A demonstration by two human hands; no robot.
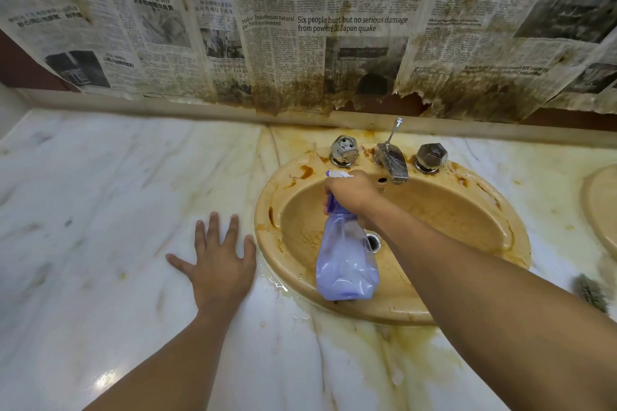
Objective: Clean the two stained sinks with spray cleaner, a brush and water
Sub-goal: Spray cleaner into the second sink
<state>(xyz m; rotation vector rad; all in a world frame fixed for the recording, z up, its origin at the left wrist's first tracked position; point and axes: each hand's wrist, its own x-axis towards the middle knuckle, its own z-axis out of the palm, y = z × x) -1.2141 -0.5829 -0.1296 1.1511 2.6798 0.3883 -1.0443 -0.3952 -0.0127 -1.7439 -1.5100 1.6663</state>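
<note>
Two grips show. The right grip (350,193) is clamped round the neck of a purple spray bottle (345,264) and holds it tilted over the stained sink (267,200), nozzle towards the back rim near the tap (392,162). The left grip (218,264) lies flat with its fingers spread apart on the marble worktop (100,210), just beside the sink's left rim.
</note>
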